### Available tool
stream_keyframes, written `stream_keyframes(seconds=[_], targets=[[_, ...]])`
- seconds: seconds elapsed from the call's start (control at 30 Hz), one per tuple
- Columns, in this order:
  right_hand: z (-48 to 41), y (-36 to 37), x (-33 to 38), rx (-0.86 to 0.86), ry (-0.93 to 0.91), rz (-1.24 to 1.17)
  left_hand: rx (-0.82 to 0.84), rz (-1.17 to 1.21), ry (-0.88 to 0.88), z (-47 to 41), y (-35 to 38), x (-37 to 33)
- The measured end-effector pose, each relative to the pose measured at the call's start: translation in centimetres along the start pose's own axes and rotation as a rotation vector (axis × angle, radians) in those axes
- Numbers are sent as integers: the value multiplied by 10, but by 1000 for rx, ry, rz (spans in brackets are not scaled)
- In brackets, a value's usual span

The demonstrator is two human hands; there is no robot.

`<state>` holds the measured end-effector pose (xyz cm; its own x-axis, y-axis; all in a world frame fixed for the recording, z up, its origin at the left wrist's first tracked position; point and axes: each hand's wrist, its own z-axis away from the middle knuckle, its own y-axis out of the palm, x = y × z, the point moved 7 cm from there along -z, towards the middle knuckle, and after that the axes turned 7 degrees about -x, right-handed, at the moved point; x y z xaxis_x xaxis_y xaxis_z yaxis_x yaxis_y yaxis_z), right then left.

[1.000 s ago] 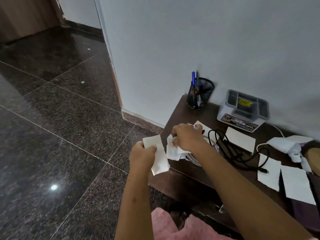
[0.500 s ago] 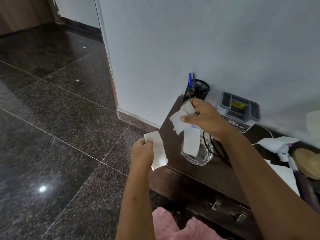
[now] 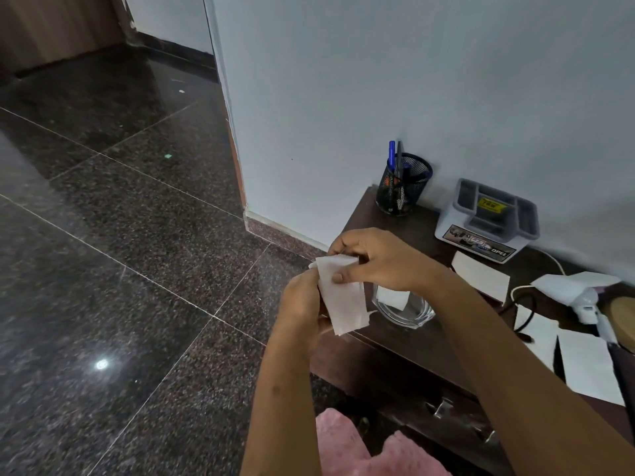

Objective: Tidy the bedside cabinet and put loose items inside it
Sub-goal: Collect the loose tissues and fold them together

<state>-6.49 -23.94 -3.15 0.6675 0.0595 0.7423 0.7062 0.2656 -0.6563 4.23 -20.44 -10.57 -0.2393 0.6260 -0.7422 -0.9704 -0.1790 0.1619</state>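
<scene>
Both hands meet over the left front corner of the dark wooden bedside cabinet. My left hand and my right hand together hold a stack of white paper slips, the right thumb pressed on the top sheet. A clear glass bowl sits on the cabinet just right of the papers, with one slip showing in or behind it. More loose white slips lie on the cabinet top. Metal drawer handles show on the cabinet's front.
A black mesh pen cup with pens stands by the wall. A grey organiser box sits beside it. A black cable, a white charger and a round wooden lid lie at the right. Dark granite floor spreads left.
My right hand came down and left from near the pen cup with its slips. It has joined them to the slip in my left hand, so both hands now hold one stack.
</scene>
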Motion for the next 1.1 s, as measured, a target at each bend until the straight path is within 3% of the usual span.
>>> stream_keyframes(seconds=[0.27,0.37,0.43,0.47,0.53,0.67,0.77,0.93,1.1], targets=[[-7,2,-5,-163,-32,-139,45,130,-31,-2,0,-1],[-2,-3,-16,-254,31,-430,58,101,-2,-3,1,-1],[8,-21,-41,-455,192,-624,37,81,10,-4,0,1],[16,-33,-55,-570,273,-606,4,77,13,-5,-2,2],[31,-49,-75,-675,367,-341,-66,88,17,-9,-8,3],[38,-20,-87,-426,410,181,-88,75,36,-11,-7,4],[40,1,-86,-434,414,409,-71,27,52,-10,-4,6],[40,3,-80,-666,371,395,-57,16,81,-9,-4,4],[36,-3,-85,-709,356,234,-55,7,80,-8,-5,3]])
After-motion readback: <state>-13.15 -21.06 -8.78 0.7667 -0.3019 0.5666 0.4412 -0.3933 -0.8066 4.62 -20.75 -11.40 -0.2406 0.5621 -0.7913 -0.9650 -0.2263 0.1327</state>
